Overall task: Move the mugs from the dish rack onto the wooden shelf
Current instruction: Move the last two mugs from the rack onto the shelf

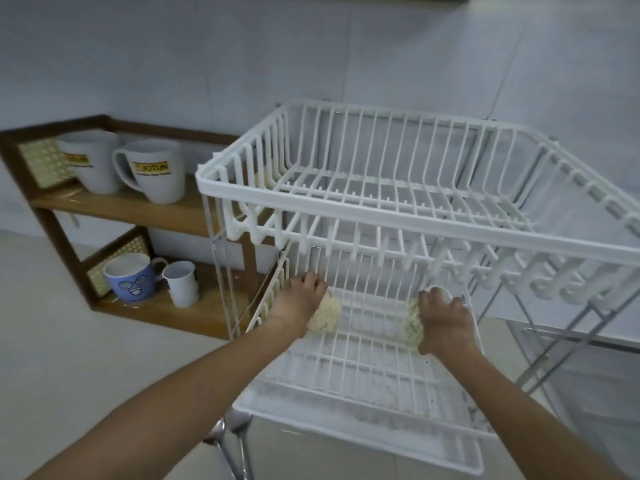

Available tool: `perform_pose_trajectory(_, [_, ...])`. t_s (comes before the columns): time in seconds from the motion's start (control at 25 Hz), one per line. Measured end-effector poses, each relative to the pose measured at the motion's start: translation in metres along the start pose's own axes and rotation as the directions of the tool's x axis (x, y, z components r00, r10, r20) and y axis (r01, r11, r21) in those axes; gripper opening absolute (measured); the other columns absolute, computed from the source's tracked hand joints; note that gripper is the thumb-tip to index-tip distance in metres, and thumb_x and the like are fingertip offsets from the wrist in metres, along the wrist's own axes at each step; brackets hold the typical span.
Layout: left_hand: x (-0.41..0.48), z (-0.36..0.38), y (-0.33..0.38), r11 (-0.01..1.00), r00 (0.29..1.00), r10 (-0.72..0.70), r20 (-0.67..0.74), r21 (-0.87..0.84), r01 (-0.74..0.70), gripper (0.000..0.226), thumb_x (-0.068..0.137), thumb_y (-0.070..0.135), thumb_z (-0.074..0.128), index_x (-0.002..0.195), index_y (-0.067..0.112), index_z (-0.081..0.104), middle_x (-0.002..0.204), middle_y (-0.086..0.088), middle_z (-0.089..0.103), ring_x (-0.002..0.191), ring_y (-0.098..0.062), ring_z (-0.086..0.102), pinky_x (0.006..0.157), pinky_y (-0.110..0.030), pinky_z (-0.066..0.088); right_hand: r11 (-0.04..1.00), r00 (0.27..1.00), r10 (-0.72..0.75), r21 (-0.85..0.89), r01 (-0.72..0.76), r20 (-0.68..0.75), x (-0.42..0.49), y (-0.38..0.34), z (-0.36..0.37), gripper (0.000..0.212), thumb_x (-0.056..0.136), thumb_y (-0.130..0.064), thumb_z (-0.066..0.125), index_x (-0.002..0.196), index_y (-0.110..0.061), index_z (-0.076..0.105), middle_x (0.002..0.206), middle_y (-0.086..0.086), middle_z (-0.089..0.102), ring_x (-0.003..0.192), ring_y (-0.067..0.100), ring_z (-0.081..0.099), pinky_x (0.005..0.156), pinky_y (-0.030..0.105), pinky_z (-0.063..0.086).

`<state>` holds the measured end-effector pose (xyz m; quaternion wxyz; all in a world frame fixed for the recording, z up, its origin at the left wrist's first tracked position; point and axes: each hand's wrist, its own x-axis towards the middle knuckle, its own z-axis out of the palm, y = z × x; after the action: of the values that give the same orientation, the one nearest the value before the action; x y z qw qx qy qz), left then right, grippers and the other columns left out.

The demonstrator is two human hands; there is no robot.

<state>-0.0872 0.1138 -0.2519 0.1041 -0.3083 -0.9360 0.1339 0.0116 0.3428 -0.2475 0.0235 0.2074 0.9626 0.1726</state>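
Observation:
A white two-tier wire dish rack fills the right half of the view. Both my hands reach into its lower tier. My left hand is closed on a cream patterned mug lying on the wires. My right hand is closed on a second cream patterned mug. The upper tier holds no mugs. To the left stands the wooden shelf. Two white mugs with yellow labels sit on its upper board. A blue mug with a face and a small white mug sit on its lower board.
The rack stands on a white drip tray on a pale counter. Spoon handles stick up at the tray's near left corner. Metal legs of the rack cross at the right. A tiled wall runs behind.

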Motion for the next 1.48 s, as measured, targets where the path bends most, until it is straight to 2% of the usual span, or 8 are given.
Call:
perform_pose_trajectory(0.08, [-0.025, -0.009, -0.003, 0.941, 0.998, -0.031, 0.062, -0.334, 0.05, 0.089, 0.062, 0.036, 0.082, 0.133, 0.011, 0.033, 0.132, -0.012, 0.039, 0.112, -0.033, 0.052, 0.087, -0.043, 0.053, 0.835, 0.984, 0.151, 0.52, -0.181, 0.1, -0.004, 0.011, -0.009, 0.095, 0.065, -0.048, 0.081, 0.136, -0.011, 0.03, 0.132, 0.011, 0.042, 0.11, 0.034, 0.055, 0.085, 0.038, 0.05])
perform_pose_trajectory(0.16, [-0.062, -0.018, -0.006, 0.788, 0.996, -0.086, -0.031, -0.614, 0.049, 0.093, 0.053, 0.051, 0.082, 0.128, 0.019, 0.038, 0.127, -0.002, 0.045, 0.109, -0.024, 0.055, 0.086, -0.04, 0.052, 0.32, 0.955, 0.232, 0.912, -0.255, 0.186, -0.021, 0.017, -0.018, 0.088, 0.063, -0.043, 0.085, 0.131, -0.016, 0.036, 0.122, 0.008, 0.052, 0.098, 0.026, 0.06, 0.072, 0.033, 0.053])
perform_pose_trajectory(0.24, [-0.11, -0.025, -0.011, 0.578, 0.992, -0.12, -0.038, -0.815, 0.039, 0.088, 0.044, 0.063, 0.08, 0.118, 0.035, 0.04, 0.115, 0.014, 0.052, 0.1, -0.009, 0.057, 0.08, -0.031, 0.054, -0.075, 0.969, 0.169, 0.983, -0.168, 0.179, -0.046, 0.011, -0.021, 0.067, 0.068, -0.03, 0.084, 0.121, -0.022, 0.044, 0.119, 0.007, 0.061, 0.089, 0.018, 0.065, 0.06, 0.027, 0.054])
perform_pose_trajectory(0.36, [-0.174, -0.024, -0.033, 0.203, 0.992, -0.117, 0.048, -0.977, 0.071, 0.076, 0.042, 0.057, 0.085, 0.106, 0.043, 0.047, 0.101, 0.019, 0.065, 0.09, 0.004, 0.063, 0.075, -0.026, 0.058, -0.28, 0.996, -0.029, 0.956, -0.093, 0.088, -0.09, -0.013, -0.019, 0.079, 0.055, -0.024, 0.088, 0.124, -0.025, 0.05, 0.123, 0.01, 0.064, 0.104, 0.027, 0.066, 0.079, 0.042, 0.058])
perform_pose_trajectory(0.52, [-0.224, -0.002, -0.09, -0.312, 0.997, -0.061, 0.05, -0.95, 0.028, 0.071, 0.053, 0.021, 0.081, 0.118, 0.017, 0.052, 0.106, 0.012, 0.074, 0.097, -0.004, 0.069, 0.075, -0.018, 0.056, -0.267, 0.988, -0.123, 0.962, 0.055, -0.091, -0.136, -0.069, -0.045, 0.081, 0.043, -0.018, 0.091, 0.109, -0.051, 0.057, 0.112, -0.006, 0.068, 0.104, 0.017, 0.066, 0.074, 0.032, 0.059])
perform_pose_trajectory(0.76, [-0.23, 0.042, -0.19, -0.55, 0.918, -0.285, 0.275, -0.832, 0.079, 0.062, 0.054, 0.042, 0.071, 0.112, 0.022, 0.058, 0.099, 0.007, 0.077, 0.095, -0.014, 0.072, 0.084, -0.036, 0.052, -0.199, 0.927, -0.268, 0.956, 0.214, -0.264, -0.172, -0.168, -0.13, 0.089, 0.039, -0.028, 0.09, 0.117, -0.049, 0.052, 0.107, -0.024, 0.063, 0.1, 0.001, 0.064, 0.069, 0.019, 0.057])
perform_pose_trajectory(1.0, [-0.191, 0.06, -0.254, -0.394, 0.894, -0.34, 0.293, -0.907, 0.147, 0.059, 0.076, 0.009, 0.078, 0.127, 0.017, 0.049, 0.119, -0.01, 0.066, 0.109, -0.027, 0.063, 0.09, -0.041, 0.053, -0.143, 0.94, -0.115, 0.942, 0.305, -0.322, -0.136, -0.282, -0.214, 0.088, 0.041, -0.04, 0.087, 0.117, -0.043, 0.043, 0.106, -0.025, 0.054, 0.098, -0.003, 0.058, 0.069, 0.015, 0.055])
perform_pose_trajectory(1.48, [-0.128, 0.076, -0.283, -0.08, 0.896, -0.33, 0.298, -0.954, 0.288, 0.076, 0.057, 0.03, 0.089, 0.112, 0.03, 0.036, 0.097, 0.009, 0.057, 0.088, -0.009, 0.058, 0.056, -0.016, 0.048, 0.297, 0.924, 0.36, 0.955, 0.017, -0.129, 0.053, -0.322, -0.254, 0.104, 0.055, -0.047, 0.087, 0.137, -0.017, 0.032, 0.129, 0.013, 0.06, 0.118, 0.033, 0.056, 0.093, 0.036, 0.047])
